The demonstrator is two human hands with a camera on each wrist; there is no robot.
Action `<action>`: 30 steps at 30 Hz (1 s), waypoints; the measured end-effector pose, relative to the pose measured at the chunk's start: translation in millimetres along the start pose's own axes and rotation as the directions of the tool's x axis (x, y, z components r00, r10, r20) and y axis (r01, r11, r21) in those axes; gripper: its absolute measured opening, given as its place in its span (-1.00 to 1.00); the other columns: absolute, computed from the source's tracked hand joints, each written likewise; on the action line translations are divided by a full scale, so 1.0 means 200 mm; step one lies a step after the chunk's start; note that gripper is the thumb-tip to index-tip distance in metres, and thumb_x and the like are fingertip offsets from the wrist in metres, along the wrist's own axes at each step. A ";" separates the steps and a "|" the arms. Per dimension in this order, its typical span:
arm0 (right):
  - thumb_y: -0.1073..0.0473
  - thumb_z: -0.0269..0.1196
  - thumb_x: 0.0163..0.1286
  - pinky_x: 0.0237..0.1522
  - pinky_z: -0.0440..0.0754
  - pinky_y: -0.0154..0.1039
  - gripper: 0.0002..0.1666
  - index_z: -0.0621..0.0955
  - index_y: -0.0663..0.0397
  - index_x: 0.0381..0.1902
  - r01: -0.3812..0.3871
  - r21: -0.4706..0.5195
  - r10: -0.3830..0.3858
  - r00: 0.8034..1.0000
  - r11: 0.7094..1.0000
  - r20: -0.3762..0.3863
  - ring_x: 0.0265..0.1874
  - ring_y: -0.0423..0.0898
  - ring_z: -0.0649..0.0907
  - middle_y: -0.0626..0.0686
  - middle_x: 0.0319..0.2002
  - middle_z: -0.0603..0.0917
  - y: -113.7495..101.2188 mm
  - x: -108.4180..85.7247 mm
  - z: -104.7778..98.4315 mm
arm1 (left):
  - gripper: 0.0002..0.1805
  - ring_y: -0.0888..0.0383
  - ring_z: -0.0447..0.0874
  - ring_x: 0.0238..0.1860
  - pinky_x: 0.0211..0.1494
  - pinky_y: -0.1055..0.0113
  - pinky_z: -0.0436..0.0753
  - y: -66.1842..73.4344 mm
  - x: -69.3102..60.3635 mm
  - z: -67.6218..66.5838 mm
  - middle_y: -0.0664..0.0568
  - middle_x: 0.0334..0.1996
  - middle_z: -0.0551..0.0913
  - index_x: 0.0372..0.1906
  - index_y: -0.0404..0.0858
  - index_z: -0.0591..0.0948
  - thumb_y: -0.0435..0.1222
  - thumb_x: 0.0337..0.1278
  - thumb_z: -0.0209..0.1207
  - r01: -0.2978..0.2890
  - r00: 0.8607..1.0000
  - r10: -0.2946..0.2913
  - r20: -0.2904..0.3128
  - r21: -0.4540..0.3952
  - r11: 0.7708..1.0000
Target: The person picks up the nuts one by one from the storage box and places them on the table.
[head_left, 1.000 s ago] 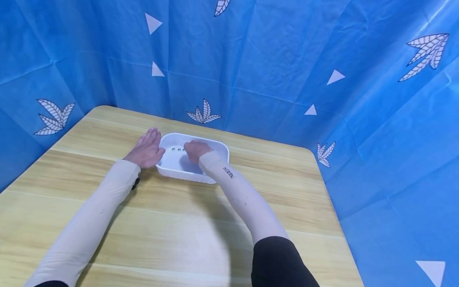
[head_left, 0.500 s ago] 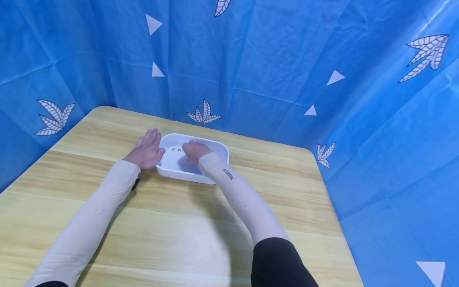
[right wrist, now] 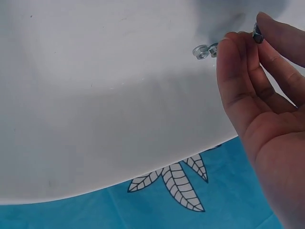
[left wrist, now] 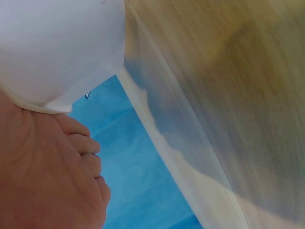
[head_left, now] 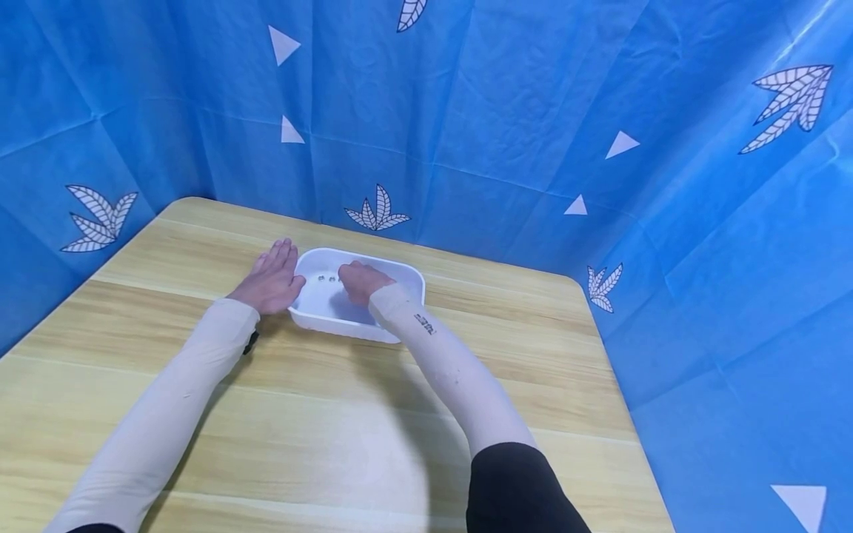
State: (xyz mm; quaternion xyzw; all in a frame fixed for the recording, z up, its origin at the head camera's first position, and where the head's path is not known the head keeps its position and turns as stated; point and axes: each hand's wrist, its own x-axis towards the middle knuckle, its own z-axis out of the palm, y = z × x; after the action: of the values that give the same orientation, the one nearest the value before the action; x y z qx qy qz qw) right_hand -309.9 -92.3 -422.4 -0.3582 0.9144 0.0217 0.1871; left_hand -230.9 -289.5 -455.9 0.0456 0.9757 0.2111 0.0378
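Observation:
In the head view, a white plastic tray (head_left: 343, 326) stands toward the back of the wooden table. My right hand (head_left: 363, 281) reaches down into it. Thumb and fingers pinch a small metal nut (right wrist: 258, 33), seen from the right wrist. Beyond the fingertips, a silvery flange nut (right wrist: 200, 51) lies on the tray floor; another beside it is partly covered by the fingers. From above, small nuts (head_left: 322, 278) line up left of this hand. My left hand (head_left: 268, 283) lies with straight fingers along the tray's left side, its thumb at the rim.
The light wood table (head_left: 300, 429) has rounded far corners. A blue curtain (head_left: 506, 133) with white leaf and triangle prints hangs close behind it and along the sides. The tray's raised walls surround the nuts.
My right hand has shifted very slightly left inside the tray, covering a little more of the row of nuts. The left hand and tray hold their places.

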 end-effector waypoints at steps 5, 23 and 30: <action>0.29 0.15 0.55 -0.05 0.68 -0.37 -0.77 0.64 0.02 0.07 0.024 0.026 -0.023 1.000 0.999 -0.017 -0.24 -0.15 0.66 -0.02 -0.17 0.70 0.00 -0.02 -0.01 | -0.18 -0.37 -0.49 0.67 0.70 -0.26 -0.35 0.00 0.00 0.00 -0.47 0.64 -0.37 0.59 -0.58 -0.24 -0.09 0.57 -0.34 -0.003 1.000 0.003 0.004 -0.002 1.000; 0.32 0.15 0.51 -0.26 0.65 -0.39 -0.84 0.67 0.03 -0.14 0.100 0.091 -0.099 0.995 0.991 -0.020 -0.36 -0.15 0.64 -0.01 -0.31 0.70 0.03 -0.06 -0.09 | -0.18 -0.39 -0.49 0.66 0.69 -0.29 -0.34 0.01 -0.01 -0.02 -0.49 0.63 -0.38 0.58 -0.61 -0.26 -0.09 0.58 -0.36 -0.007 1.000 0.006 0.016 0.012 1.000; 0.32 0.20 0.47 -0.18 0.63 -0.37 -0.88 0.68 0.05 -0.20 0.171 0.078 -0.167 0.984 0.982 -0.059 -0.31 -0.15 0.62 -0.02 -0.28 0.72 0.04 -0.10 -0.12 | -0.18 -0.40 -0.49 0.66 0.69 -0.29 -0.33 0.01 -0.01 -0.02 -0.50 0.62 -0.38 0.57 -0.62 -0.26 -0.08 0.57 -0.39 -0.014 1.000 0.014 0.017 0.018 1.000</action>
State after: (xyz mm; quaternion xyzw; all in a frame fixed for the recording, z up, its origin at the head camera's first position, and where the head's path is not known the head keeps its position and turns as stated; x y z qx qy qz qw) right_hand -310.0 -76.6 -393.4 -0.4270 0.8853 -0.0418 0.1790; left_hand -229.8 -289.2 -450.3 0.0547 0.9768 0.2023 0.0443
